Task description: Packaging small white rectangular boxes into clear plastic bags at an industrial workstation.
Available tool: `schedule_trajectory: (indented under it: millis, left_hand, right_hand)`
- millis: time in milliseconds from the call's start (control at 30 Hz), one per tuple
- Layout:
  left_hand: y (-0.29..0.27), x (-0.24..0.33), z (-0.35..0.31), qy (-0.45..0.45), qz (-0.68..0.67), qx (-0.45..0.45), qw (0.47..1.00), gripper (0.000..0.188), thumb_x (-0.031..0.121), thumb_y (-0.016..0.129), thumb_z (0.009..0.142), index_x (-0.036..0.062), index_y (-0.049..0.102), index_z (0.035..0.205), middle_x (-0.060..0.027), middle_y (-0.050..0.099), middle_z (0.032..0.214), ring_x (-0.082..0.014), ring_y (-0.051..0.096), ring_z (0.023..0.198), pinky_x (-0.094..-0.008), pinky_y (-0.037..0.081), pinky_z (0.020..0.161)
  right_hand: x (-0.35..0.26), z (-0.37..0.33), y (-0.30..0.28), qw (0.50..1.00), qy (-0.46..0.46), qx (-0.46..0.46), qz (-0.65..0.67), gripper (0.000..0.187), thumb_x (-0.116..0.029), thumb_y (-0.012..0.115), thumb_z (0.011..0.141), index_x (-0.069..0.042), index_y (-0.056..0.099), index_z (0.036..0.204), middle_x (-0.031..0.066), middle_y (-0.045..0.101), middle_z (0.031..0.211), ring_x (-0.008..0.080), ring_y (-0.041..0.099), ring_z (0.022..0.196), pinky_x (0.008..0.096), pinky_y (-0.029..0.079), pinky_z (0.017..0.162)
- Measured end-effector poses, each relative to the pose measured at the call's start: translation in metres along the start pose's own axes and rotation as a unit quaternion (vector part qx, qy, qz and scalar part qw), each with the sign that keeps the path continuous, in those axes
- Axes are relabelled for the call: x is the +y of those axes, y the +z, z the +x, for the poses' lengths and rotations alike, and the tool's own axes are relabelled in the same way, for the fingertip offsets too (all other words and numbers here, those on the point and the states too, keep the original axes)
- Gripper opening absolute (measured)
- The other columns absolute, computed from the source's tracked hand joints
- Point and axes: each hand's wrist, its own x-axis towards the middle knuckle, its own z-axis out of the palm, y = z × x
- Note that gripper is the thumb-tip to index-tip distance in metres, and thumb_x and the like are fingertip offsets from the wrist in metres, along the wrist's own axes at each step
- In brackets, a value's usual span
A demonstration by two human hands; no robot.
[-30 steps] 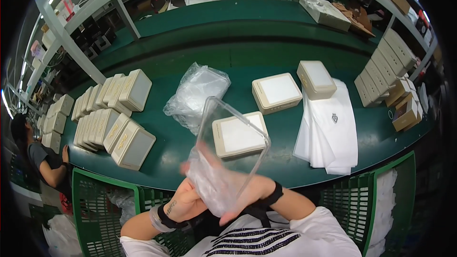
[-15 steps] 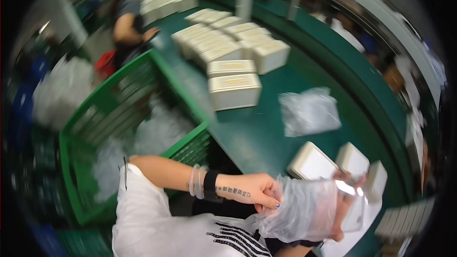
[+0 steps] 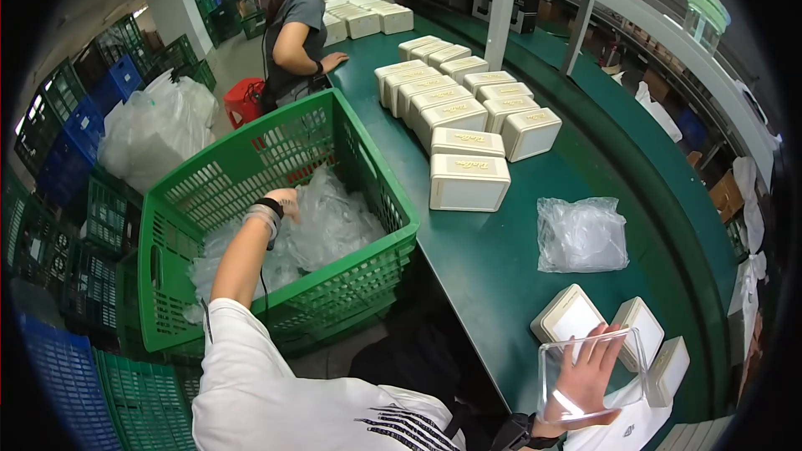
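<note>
My left hand (image 3: 285,202) is inside the green crate (image 3: 342,271), over a heap of crumpled clear plastic bags (image 3: 330,221). Its fingers look curled against the plastic of a bag, though the fingertips are partly hidden. Over the bench at lower right, my right hand (image 3: 585,380) holds a clear rectangular plastic cover (image 3: 547,376), its spread fingers showing through it. Just beyond that hand, cream boxes with white faces (image 3: 570,317) lie on the bench. A wrapped clear plastic bundle (image 3: 582,235) rests farther up the green surface.
Rows of cream boxes (image 3: 469,182) stand along the green bench (image 3: 468,267). A co-worker (image 3: 296,33) is at its far left side, a hand on the bench. Grey posts (image 3: 503,17) rise behind the boxes. A large white sack (image 3: 159,129) and stacked crates (image 3: 63,367) are at left.
My left hand has pulled the plastic bag away from the clear cover and moved left into the crate. The cover stays in my right hand, now unwrapped. The view has shifted.
</note>
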Motion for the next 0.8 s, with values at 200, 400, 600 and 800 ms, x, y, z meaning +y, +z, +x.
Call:
schedule_trajectory:
  millis: [200, 400, 600, 800]
  left_hand:
    - [-0.074, 0.095, -0.084, 0.087, 0.006, 0.399, 0.913, 0.063, 0.019, 0.071, 0.078, 0.0038, 0.048, 0.135, -0.0186, 0.044, 0.142, -0.0342, 0.042, 0.129, -0.0436, 0.034, 0.105]
    - [-0.036, 0.21, -0.248, 0.614, -0.338, -0.093, 0.707, 0.123, 0.032, 0.09, 0.061, 0.0066, 0.01, 0.151, -0.0211, 0.028, 0.149, -0.0344, 0.027, 0.139, -0.0449, 0.023, 0.113]
    - [0.057, 0.258, -0.273, 0.53, -0.548, -0.326, 0.559, 0.142, 0.031, 0.092, 0.057, 0.0131, -0.012, 0.151, -0.0244, 0.022, 0.151, -0.035, 0.026, 0.14, -0.0479, 0.021, 0.112]
    - [0.076, 0.279, -0.277, 0.538, -0.598, -0.436, 0.403, 0.14, 0.04, 0.089, 0.057, 0.0156, -0.009, 0.152, -0.0211, 0.033, 0.145, -0.0342, 0.034, 0.136, -0.048, 0.027, 0.109]
  right_hand:
    - [0.01, 0.003, 0.014, 0.94, 0.011, 0.096, -0.326, 0.119, -0.05, 0.08, 0.065, -0.004, 0.013, 0.152, 0.0138, 0.026, 0.154, 0.0314, 0.026, 0.141, 0.0496, 0.029, 0.11]
    - [0.063, -0.016, 0.043, 0.949, 0.158, 0.031, -0.273, 0.127, -0.027, 0.091, 0.055, -0.008, 0.011, 0.153, 0.0112, 0.023, 0.154, 0.026, 0.027, 0.141, 0.046, 0.022, 0.113]
    - [0.049, -0.06, 0.038, 0.942, 0.116, 0.03, -0.314, 0.121, -0.009, 0.089, 0.059, -0.002, 0.011, 0.152, 0.0128, 0.019, 0.156, 0.0257, 0.024, 0.142, 0.0441, 0.021, 0.115]
    - [-0.027, -0.072, 0.046, 0.952, 0.123, 0.043, -0.277, 0.099, 0.001, 0.08, 0.069, 0.0, 0.021, 0.149, 0.0166, 0.027, 0.152, 0.0279, 0.034, 0.138, 0.0381, 0.025, 0.114]
